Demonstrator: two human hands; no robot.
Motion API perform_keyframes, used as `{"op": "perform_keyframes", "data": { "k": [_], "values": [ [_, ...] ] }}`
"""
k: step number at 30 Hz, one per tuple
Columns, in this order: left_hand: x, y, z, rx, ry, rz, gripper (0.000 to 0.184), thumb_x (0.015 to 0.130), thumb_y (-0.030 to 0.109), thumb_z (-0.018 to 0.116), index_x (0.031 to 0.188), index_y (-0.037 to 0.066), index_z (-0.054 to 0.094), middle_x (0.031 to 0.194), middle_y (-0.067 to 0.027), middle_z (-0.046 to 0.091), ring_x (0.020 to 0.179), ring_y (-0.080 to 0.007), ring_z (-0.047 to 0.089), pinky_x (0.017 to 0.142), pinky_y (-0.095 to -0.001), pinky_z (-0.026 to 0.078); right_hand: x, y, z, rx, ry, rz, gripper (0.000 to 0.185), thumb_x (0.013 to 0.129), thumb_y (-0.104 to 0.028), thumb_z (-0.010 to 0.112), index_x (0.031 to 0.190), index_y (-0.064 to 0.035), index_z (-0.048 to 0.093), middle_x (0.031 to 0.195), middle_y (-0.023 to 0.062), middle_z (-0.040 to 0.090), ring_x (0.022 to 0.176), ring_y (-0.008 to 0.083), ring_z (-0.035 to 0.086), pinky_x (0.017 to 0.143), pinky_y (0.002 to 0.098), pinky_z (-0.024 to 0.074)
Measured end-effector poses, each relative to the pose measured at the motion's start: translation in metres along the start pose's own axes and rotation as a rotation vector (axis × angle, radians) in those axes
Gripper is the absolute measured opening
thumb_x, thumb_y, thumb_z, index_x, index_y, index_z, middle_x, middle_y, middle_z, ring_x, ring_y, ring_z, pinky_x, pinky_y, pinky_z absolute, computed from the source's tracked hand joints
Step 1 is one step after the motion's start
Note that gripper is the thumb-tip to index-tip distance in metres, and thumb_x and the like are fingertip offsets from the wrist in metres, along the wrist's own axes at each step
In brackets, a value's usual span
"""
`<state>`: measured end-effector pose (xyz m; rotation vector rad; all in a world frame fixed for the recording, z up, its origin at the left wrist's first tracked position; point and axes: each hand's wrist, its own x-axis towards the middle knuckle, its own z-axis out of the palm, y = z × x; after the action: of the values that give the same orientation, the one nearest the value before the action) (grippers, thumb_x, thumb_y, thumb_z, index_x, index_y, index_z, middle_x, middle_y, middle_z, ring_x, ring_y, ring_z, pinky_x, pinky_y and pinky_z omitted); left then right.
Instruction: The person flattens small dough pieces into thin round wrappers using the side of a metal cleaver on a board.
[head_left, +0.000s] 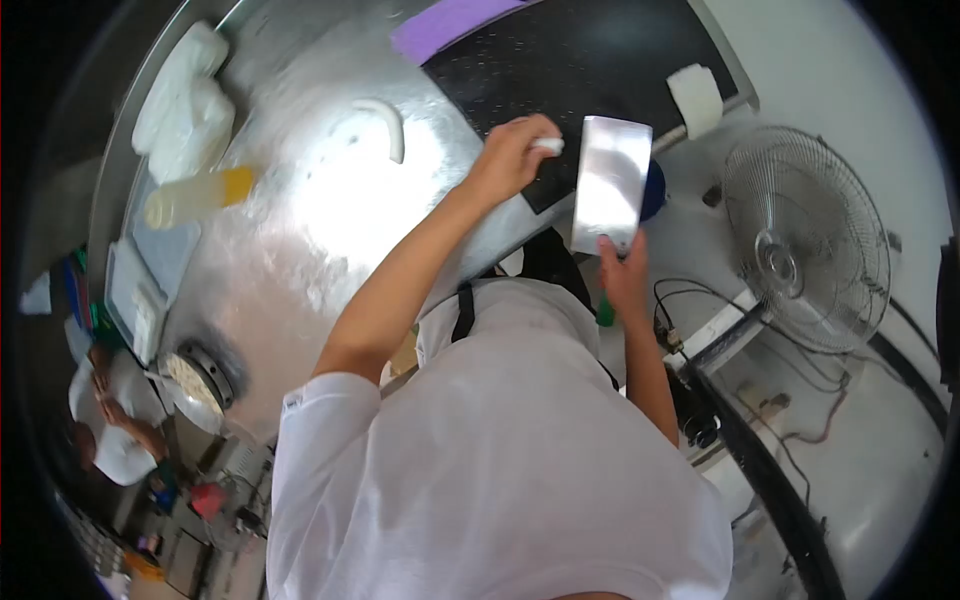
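Note:
My left hand (515, 155) is closed around a small white piece of dough (547, 146), most of it hidden by my fingers. It is above the near edge of a black board (510, 90). My right hand (625, 272) grips a cleaver (612, 180) with a broad, shiny rectangular blade. The blade points away from me, just right of the board, and a bit of green handle (605, 312) shows below the hand. On the metal table (300, 250), left of my left hand, lies a curved white dough strip (395, 130).
A purple cloth (450, 28) lies at the board's far edge, and a folded white cloth (696, 100) at its right corner. A fan (800, 240) and cables stand right. Left are a yellowish bottle (200, 198), a white plastic bag (190, 105) and a round container (200, 375). Another person (115, 415) is lower left.

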<state>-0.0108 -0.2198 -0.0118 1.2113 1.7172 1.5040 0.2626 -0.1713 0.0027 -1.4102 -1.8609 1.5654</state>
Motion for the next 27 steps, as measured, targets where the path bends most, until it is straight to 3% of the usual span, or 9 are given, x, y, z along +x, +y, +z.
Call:
{"op": "perform_keyframes", "data": {
  "k": [3,6,13,14,15,17,18,21,27],
  "values": [
    [0.056,-0.023,0.042,0.212,-0.361,0.097,0.018,0.082,0.002,0.076,0.097,0.005,0.067,0.102,-0.012,0.067,0.098,-0.0365,0.067,0.083,-0.0462,0.054,-0.005,-0.007,-0.04,0.009,0.192,0.2,0.03,0.102,-0.018,0.066,0.123,-0.0038,0.051,0.069,0.0008,0.053,0.047,0.0092,0.047,0.042,0.0282,0.0393],
    [0.095,-0.016,0.064,0.748,-0.683,-0.151,0.04,0.064,0.003,0.088,0.098,0.008,0.068,0.128,-0.0132,0.051,0.118,-0.0407,0.055,0.093,-0.0499,0.054,0.003,0.006,-0.057,0.17,0.307,0.183,0.032,0.1,-0.018,0.068,0.122,-0.0029,0.05,0.069,0.0012,0.053,0.047,0.0094,0.047,0.042,0.0285,0.0388],
    [0.119,0.009,0.085,0.905,-0.77,-0.261,0.078,0.053,-0.002,0.09,0.123,0.013,0.057,0.124,-0.0149,0.053,0.121,-0.0419,0.053,0.098,-0.0507,0.051,0.053,0.0,-0.097,0.38,0.213,0.136,0.037,0.098,-0.022,0.072,0.122,-0.0019,0.052,0.069,0.0023,0.054,0.047,0.0093,0.047,0.042,0.0278,0.0397],
    [0.127,0.01,0.088,0.884,-0.892,-0.34,0.086,0.063,0.018,0.087,0.14,0.017,0.048,0.134,-0.0176,0.049,0.131,-0.0435,0.045,0.108,-0.0566,0.042,0.068,-0.001,-0.107,0.33,0.202,0.087,0.036,0.097,-0.021,0.073,0.12,-0.002,0.054,0.069,0.0028,0.055,0.046,0.0094,0.047,0.042,0.0282,0.0398],
    [0.125,0.01,0.098,0.888,-0.894,-0.352,0.086,0.063,0.018,0.087,0.14,0.017,0.048,0.134,-0.0176,0.049,0.131,-0.0435,0.045,0.108,-0.0566,0.042,0.082,-0.014,-0.116,0.292,0.192,0.07,0.029,0.098,-0.021,0.072,0.115,-0.0021,0.057,0.07,0.003,0.056,0.048,0.0094,0.048,0.043,0.0278,0.0405],
    [0.105,0.004,0.123,0.809,-0.361,-0.167,0.085,0.073,0.042,0.078,0.148,0.018,0.044,0.147,-0.0204,0.04,0.141,-0.0449,0.035,0.118,-0.0631,0.025,0.119,-0.007,-0.128,0.318,0.187,-0.009,0.029,0.098,-0.024,0.071,0.112,-0.0001,0.061,0.075,0.0042,0.061,0.049,0.009,0.05,0.045,0.0279,0.0401],
    [0.098,-0.009,0.132,0.809,-0.231,-0.164,0.095,0.077,0.061,0.069,0.156,0.017,0.037,0.161,-0.0217,0.027,0.152,-0.0446,0.018,0.121,-0.0675,0.008,0.135,-0.004,-0.128,0.319,0.169,-0.007,0.029,0.098,-0.024,0.071,0.112,-0.0001,0.061,0.075,0.0042,0.061,0.049,0.009,0.05,0.045,0.0279,0.0401],
    [0.086,-0.022,0.137,0.968,-0.228,-0.134,0.102,0.077,0.065,0.071,0.158,0.016,0.034,0.167,-0.0209,0.019,0.157,-0.0433,0.007,0.122,-0.0675,0.004,0.189,0.01,-0.131,0.522,0.189,-0.118,0.027,0.102,-0.026,0.066,0.11,0.0001,0.062,0.077,0.0049,0.062,0.049,0.0093,0.05,0.046,0.0275,0.0407],
    [0.1,-0.011,0.133,1.049,-0.339,-0.239,0.109,0.075,0.078,0.067,0.161,0.018,0.037,0.173,-0.0188,0.007,0.159,-0.0439,-0.002,0.119,-0.0743,0.002,0.27,0.082,-0.129,-0.061,0.197,0.102,0.037,0.105,-0.035,0.061,0.11,0.0012,0.061,0.081,0.0062,0.062,0.052,0.0117,0.053,0.047,0.0291,0.0434]
  ]
}}
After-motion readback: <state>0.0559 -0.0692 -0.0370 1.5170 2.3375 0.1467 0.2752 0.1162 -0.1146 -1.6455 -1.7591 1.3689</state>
